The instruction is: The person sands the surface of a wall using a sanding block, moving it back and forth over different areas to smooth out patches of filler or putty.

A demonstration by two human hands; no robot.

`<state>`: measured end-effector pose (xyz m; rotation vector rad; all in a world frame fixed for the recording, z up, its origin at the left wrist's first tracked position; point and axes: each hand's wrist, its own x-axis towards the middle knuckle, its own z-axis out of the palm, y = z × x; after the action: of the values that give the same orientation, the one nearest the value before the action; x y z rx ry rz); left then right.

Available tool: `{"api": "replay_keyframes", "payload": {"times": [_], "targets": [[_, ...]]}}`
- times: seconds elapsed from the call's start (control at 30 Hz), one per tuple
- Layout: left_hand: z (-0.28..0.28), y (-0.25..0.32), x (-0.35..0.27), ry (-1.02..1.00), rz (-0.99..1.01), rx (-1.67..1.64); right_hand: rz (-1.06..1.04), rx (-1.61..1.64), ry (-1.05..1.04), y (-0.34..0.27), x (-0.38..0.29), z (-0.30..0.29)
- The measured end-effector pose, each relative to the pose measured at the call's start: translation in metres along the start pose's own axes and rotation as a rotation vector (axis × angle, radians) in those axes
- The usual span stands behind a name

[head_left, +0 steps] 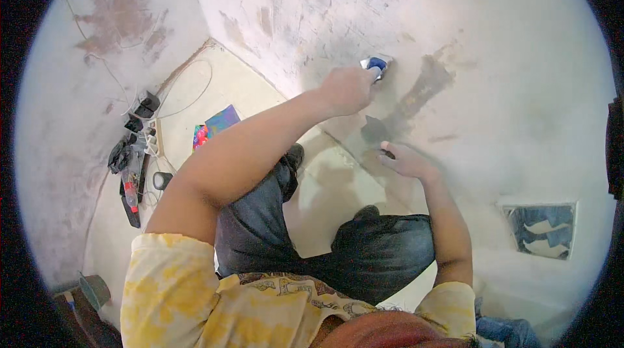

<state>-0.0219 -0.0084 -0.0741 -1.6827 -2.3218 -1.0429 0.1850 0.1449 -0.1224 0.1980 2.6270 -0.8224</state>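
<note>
My left hand reaches across to the wall and grips a scraper with a blue handle and a shiny metal blade, which lies at the wall's surface. Lower and to the right, my right hand is curled around a small dark object, mostly hidden by the fingers. Just above its fingertips shows a grey, angular shape; I cannot tell whether it is a blade or a mark on the wall. A long grey-brown patch runs up the wall between and beyond the hands.
At left on the floor lie a power strip with plugs and cables, black adapters, a plastic bottle and a round dark object. Colourful packets lie near my left arm. A recessed opening is in the wall at right.
</note>
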Motion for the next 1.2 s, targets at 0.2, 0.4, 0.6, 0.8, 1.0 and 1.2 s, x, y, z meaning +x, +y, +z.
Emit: {"api": "replay_keyframes", "payload": {"times": [0.2,0.4,0.6,0.8,1.0,1.2], "targets": [[-0.053,0.02,0.025,0.368,-0.132,-0.132,-0.054,0.028,0.038,0.005,0.011,0.005],[-0.043,0.03,0.018,0.252,-0.141,-0.153,-0.031,-0.086,-0.084,-0.004,0.02,-0.002],[-0.034,0.039,0.021,0.302,-0.098,-0.244,-0.001,0.009,-0.084,-0.012,0.012,-0.007],[-0.062,0.047,0.039,0.463,-0.132,-0.447,0.014,0.005,-0.052,-0.009,0.006,-0.006],[-0.011,0.055,0.026,0.374,-0.064,-0.12,-0.014,-0.07,0.027,0.02,0.006,0.011],[-0.01,0.045,0.019,0.249,-0.117,-0.235,0.031,-0.025,-0.073,0.002,0.011,-0.004]]}}
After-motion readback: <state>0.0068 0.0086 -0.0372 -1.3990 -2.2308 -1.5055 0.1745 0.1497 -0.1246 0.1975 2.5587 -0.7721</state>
